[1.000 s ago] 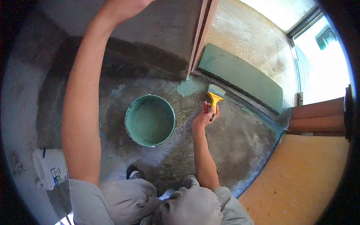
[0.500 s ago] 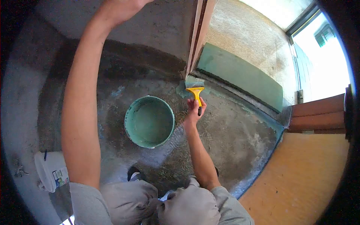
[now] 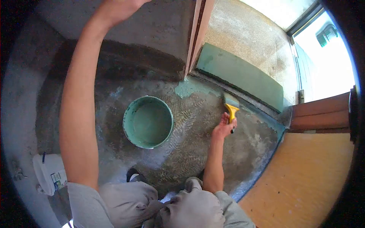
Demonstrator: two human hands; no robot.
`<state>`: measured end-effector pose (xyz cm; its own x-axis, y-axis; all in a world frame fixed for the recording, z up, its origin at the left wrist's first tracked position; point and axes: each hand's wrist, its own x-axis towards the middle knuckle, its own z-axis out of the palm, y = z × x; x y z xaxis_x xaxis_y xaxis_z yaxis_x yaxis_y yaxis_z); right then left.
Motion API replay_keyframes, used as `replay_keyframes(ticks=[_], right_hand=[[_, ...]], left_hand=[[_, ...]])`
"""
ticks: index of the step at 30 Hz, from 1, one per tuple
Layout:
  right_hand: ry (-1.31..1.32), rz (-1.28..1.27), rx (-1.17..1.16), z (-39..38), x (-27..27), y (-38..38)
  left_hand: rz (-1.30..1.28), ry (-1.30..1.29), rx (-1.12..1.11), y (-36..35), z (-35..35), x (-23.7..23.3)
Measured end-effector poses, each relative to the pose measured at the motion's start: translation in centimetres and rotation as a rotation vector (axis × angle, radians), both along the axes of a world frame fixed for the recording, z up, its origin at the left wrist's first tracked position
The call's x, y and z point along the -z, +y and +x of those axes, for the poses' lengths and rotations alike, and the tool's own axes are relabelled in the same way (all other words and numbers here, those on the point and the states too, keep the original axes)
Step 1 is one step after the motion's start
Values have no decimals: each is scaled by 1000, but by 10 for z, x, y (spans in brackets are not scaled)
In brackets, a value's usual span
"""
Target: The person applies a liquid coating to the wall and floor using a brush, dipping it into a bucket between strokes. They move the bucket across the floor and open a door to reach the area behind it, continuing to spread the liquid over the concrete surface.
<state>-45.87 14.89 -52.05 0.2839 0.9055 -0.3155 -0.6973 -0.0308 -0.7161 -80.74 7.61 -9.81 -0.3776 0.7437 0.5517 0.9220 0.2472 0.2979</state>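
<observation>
My right hand [image 3: 224, 125] grips the yellow handle of a wide paintbrush [image 3: 231, 105]. Its bristles rest against the floor at the foot of the doorway, close to the step. A fresh green patch of coating [image 3: 194, 88] lies on the floor left of the brush. My left hand [image 3: 123, 8] is raised at the top edge of the view, near the dark wall, with its fingers cut off by the frame. Between my arms stands a round bucket [image 3: 127, 117] with green liquid inside and green smears on its wall.
A green-topped step [image 3: 239, 76] spans the doorway beside a wooden door frame [image 3: 197, 34]. An orange-brown board [image 3: 300, 163] lies at the right. A white bucket [image 3: 49, 169] stands at the left by my elbow. The concrete floor [image 3: 190, 136] is wet and dark.
My right hand has swept the brush rightward along the step, away from the door frame's foot. Green coating shows where the brush was. My left arm stays raised.
</observation>
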Motion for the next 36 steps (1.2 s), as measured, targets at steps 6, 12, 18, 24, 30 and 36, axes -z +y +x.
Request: replay_keyframes(ticks=[6,12,18,24,30,36], right_hand=[[-28,-35,265,53,-10,21],[-92,127,69,12,-3,10],[-33,67,-328,-76,-3,-47],[-93,60,-405,-13,8,-25],[-70,41,-11,72,13,36],[-198,89,139,48,-22,5]], left_hand=[[37,35,52,2,-4,1],[32,-12,93,4,-8,1],[23,-11,34,1,-1,1],[33,64,45,1,-4,2],[33,6,32,-3,12,0],[-16,-9,22,-2,0,-1]])
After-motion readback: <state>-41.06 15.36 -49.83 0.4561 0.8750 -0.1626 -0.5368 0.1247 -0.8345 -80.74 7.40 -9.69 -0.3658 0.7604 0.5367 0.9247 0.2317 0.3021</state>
